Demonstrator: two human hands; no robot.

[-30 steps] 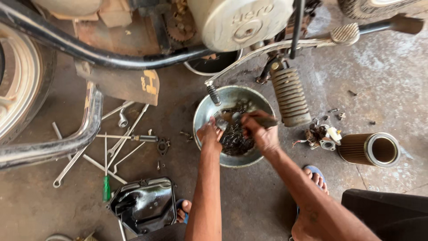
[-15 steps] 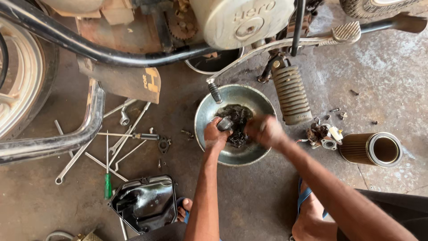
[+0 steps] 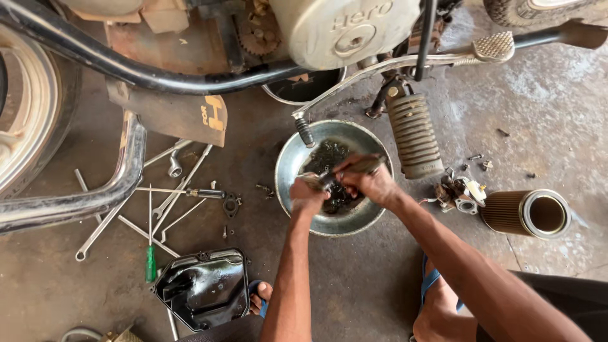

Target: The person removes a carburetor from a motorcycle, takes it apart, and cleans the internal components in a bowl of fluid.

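Centre of frame: left hand (image 3: 308, 195) and right hand (image 3: 369, 180) both close around a small oily metal part (image 3: 326, 180) above the steel bowl (image 3: 288, 166) (dark fluid inside). Slick fingers risk dropping it, splashing the floor (image 3: 354, 278).

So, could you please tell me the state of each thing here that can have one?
left hand: closed on a small metal part over the bowl
right hand: gripping a brush-like tool
metal bowl: upright, dark oily parts inside
air filter: lying on its side, open end showing
black cover: off the bike, lying on the floor
green screwdriver: lying flat
wrenches: scattered flat on the floor
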